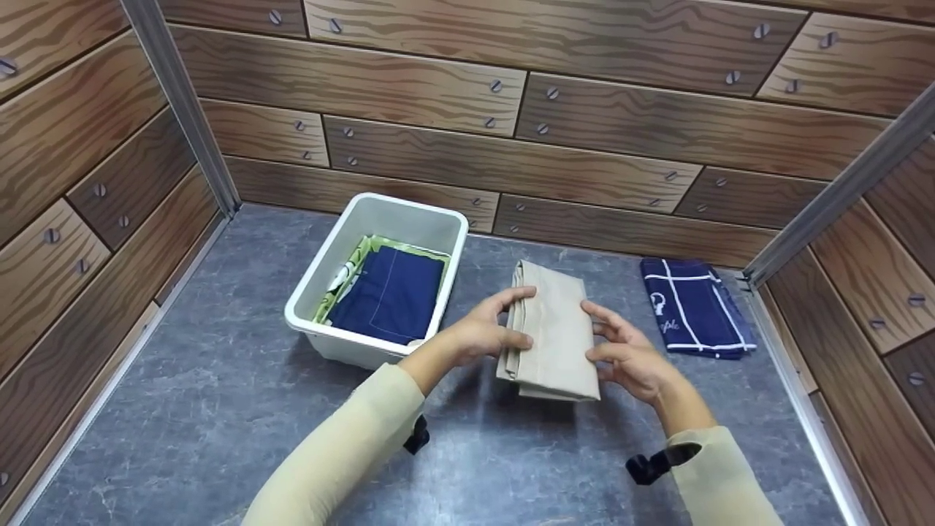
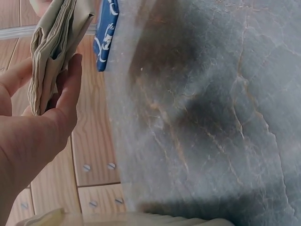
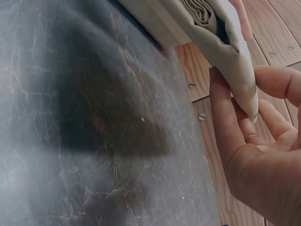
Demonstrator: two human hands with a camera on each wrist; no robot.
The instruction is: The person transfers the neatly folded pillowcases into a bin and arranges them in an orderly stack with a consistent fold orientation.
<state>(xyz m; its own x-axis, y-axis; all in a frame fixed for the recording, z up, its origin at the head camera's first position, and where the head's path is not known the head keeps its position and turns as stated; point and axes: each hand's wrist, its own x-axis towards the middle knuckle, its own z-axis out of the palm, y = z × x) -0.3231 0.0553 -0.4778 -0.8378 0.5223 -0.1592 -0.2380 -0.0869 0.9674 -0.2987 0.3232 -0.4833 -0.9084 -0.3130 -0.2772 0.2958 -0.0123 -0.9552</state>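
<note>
A folded beige cloth [image 1: 556, 329] is held above the tabletop between both hands. My left hand [image 1: 483, 330] pinches its left edge, thumb on the near face and fingers round the layered side. On the opposite edge, my right hand [image 1: 630, 356] grips the cloth between thumb and fingers. Stacked folds of the cloth [image 2: 49, 61] show in the left wrist view, with the left hand [image 2: 47, 127] around them. In the right wrist view a rolled inner layer peeks from the cloth's end [image 3: 225, 52], above the right hand [image 3: 263, 146].
Left of the hands stands a white bin [image 1: 307, 325] with a folded navy cloth [image 1: 398, 292] over a green patterned one [image 1: 343, 281] inside. A navy cloth with white lines [image 1: 697, 310] lies at the right. Wood-patterned walls [image 1: 438, 95] enclose the grey marbled surface [image 1: 182, 409].
</note>
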